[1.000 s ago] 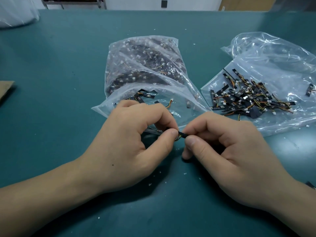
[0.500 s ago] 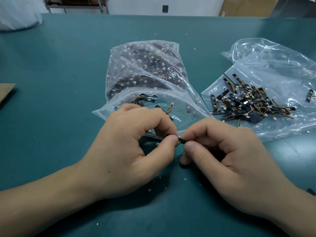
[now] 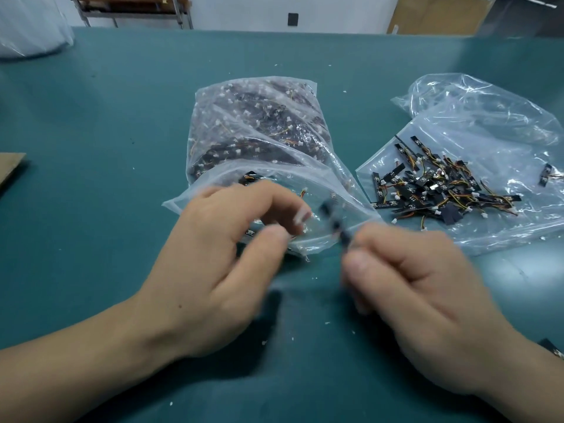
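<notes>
My right hand (image 3: 421,294) pinches a small black strip piece (image 3: 334,224) between thumb and forefinger; the piece sticks up to the left and is blurred. My left hand (image 3: 219,270) is a short way to its left with curled fingers, and only a small dark end of a strip (image 3: 249,232) shows under its thumb. Both hands hover over the open mouth of a clear bag (image 3: 259,132) packed with black strips that have white connectors.
A second clear bag (image 3: 488,123) lies flat at the right, with a pile of separated black pieces and coloured wires (image 3: 442,190) on it. The green table (image 3: 106,117) carries white crumbs. Cardboard (image 3: 9,169) sits at the left edge, and a black piece (image 3: 551,346) at the right edge.
The hands, which held one strip together, have pulled apart. The right hand came away to the right with a black piece. The camera tipped slightly upward.
</notes>
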